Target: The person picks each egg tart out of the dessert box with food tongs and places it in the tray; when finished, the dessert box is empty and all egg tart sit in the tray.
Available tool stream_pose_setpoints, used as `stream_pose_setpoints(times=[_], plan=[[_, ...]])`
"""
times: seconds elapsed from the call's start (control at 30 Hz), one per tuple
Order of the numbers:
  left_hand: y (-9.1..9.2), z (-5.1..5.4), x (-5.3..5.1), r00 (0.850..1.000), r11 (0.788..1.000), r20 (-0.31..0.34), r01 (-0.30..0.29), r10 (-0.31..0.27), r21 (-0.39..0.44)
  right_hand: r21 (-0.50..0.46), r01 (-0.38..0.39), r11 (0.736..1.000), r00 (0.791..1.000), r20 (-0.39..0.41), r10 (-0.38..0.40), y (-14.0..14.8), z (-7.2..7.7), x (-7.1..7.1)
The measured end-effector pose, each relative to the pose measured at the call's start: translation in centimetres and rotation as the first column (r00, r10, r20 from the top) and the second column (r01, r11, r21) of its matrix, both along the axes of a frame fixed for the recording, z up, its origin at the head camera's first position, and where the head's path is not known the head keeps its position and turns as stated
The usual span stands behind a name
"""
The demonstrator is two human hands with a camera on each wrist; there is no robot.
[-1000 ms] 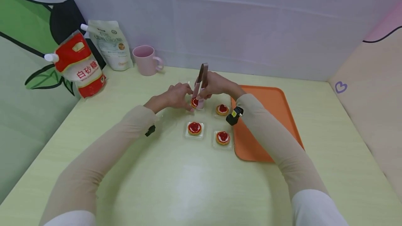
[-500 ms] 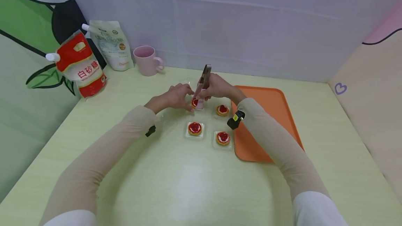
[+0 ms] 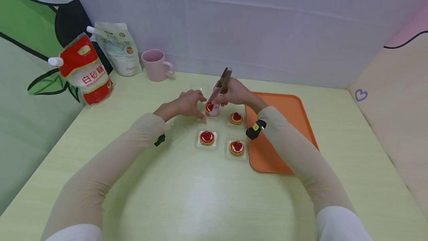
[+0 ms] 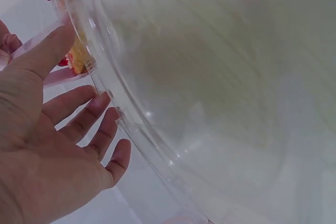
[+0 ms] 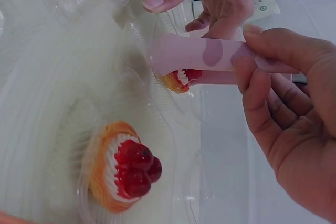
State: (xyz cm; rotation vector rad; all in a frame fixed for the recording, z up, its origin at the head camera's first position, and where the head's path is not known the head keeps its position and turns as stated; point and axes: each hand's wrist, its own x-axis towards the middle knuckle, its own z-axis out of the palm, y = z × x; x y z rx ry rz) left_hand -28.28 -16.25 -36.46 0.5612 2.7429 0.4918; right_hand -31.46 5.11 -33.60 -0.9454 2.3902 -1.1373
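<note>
In the head view my right hand (image 3: 234,91) grips tongs (image 3: 222,81) with brown metal handles and pale pink tips. A small fruit tart (image 3: 209,108) with red topping is between those tips, low over a clear plastic box. The right wrist view shows the broad pink tong arm (image 5: 205,53) partly covering this tart (image 5: 176,81). My left hand (image 3: 188,103) is at the box's left side. Its thumb and fingertips hold the rim of the clear plastic box (image 4: 136,124) in the left wrist view. The tongs and right hand hide part of the box.
Three more tarts sit in clear boxes: one tart (image 3: 236,118) to the right, another tart (image 3: 207,137) nearer, a further tart (image 3: 237,147) beside the orange tray (image 3: 267,159). At the back left stand a pink mug (image 3: 155,70), a white pouch (image 3: 123,53) and a red sugar bag (image 3: 85,70).
My right hand and the tongs have shifted slightly right, and the handles lean further right. The tart between the tips has moved a little right and up. The left hand has hardly moved.
</note>
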Motion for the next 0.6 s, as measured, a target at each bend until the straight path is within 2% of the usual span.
stream_pose_setpoints(times=[0.2, 0.47, 0.6], plan=[[-0.1, -0.2, 0.0, 1.0, 1.0, -0.002, 0.007, -0.007, 0.008, -0.041, 0.064, 0.997, 0.998, -0.025, -0.065, 1.7, 0.5, 0.1], [-0.1, -0.2, -0.1, 1.0, 1.0, 0.007, 0.005, -0.005, 0.015, -0.102, 0.136, 0.986, 0.989, -0.047, -0.141, 4.8, 2.1, 0.3], [-0.1, -0.1, 0.0, 1.0, 1.0, 0.009, 0.005, -0.005, 0.016, -0.125, 0.166, 0.978, 0.981, -0.084, -0.177, 6.7, 2.8, 0.4]])
